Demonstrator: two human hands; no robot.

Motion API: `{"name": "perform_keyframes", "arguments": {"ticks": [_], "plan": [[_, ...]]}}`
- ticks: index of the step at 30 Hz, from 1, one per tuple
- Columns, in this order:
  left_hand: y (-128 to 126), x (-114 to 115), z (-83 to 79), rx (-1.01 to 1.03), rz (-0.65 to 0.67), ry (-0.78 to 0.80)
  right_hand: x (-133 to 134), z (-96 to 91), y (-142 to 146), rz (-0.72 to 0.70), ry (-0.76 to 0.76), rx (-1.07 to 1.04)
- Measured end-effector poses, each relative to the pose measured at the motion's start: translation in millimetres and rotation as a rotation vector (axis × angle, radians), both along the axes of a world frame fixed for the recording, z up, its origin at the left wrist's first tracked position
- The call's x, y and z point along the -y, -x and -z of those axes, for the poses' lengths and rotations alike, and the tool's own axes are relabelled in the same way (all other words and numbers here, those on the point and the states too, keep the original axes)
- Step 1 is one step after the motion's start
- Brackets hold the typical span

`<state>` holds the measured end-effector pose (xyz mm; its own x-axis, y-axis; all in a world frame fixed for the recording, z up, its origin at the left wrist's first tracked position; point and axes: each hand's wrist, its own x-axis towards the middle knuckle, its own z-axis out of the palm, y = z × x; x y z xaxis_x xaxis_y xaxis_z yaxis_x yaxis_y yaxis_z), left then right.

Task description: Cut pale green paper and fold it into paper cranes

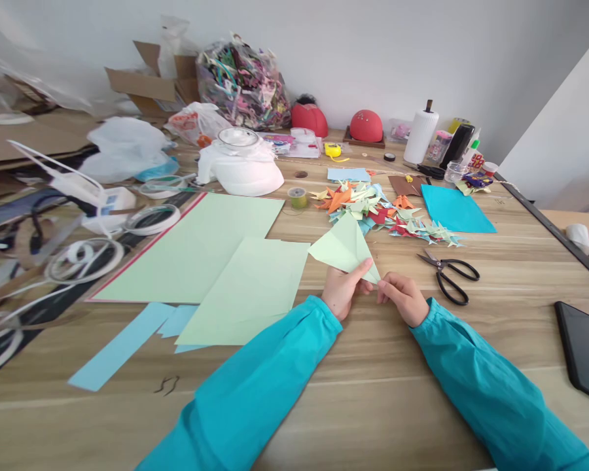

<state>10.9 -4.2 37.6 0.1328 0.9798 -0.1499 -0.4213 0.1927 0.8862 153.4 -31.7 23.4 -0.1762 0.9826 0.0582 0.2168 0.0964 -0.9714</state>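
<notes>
A folded pale green paper piece (344, 247) is held just above the wooden table (402, 379). My left hand (344, 289) pinches its near edge, thumb on top. My right hand (406, 297) is closed on the paper's right tip, fingers curled. Both arms wear teal sleeves. Two large pale green sheets (211, 261) lie to the left of my hands. Black scissors (449, 271) rest to the right of my right hand. A pile of small folded paper shapes (383, 212) in several colours lies beyond the held paper.
Light blue strips (122, 347) lie at the near left. A teal sheet (454, 209), a dark phone (584, 350) and a long ruler (552, 229) are on the right. Tape rolls (152, 219), a white pot (243, 167), bags and boxes crowd the left and back.
</notes>
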Motion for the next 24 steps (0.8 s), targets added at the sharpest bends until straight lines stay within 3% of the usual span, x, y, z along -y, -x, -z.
{"name": "perform_keyframes", "arguments": {"ticks": [7, 18, 24], "plan": [[-1.4, 1.8, 2.8, -0.084, 0.075, -0.029, -0.6, 0.4, -0.4, -0.041, 0.01, -0.048], [4.5, -10.1, 0.7, 0.098, -0.053, 0.142, 1.3, -5.8, -2.4, -0.031, 0.006, -0.034], [4.7, -4.7, 1.6, -0.045, 0.175, 0.003, 1.0, -4.2, -0.1, 0.072, -0.022, -0.136]]}}
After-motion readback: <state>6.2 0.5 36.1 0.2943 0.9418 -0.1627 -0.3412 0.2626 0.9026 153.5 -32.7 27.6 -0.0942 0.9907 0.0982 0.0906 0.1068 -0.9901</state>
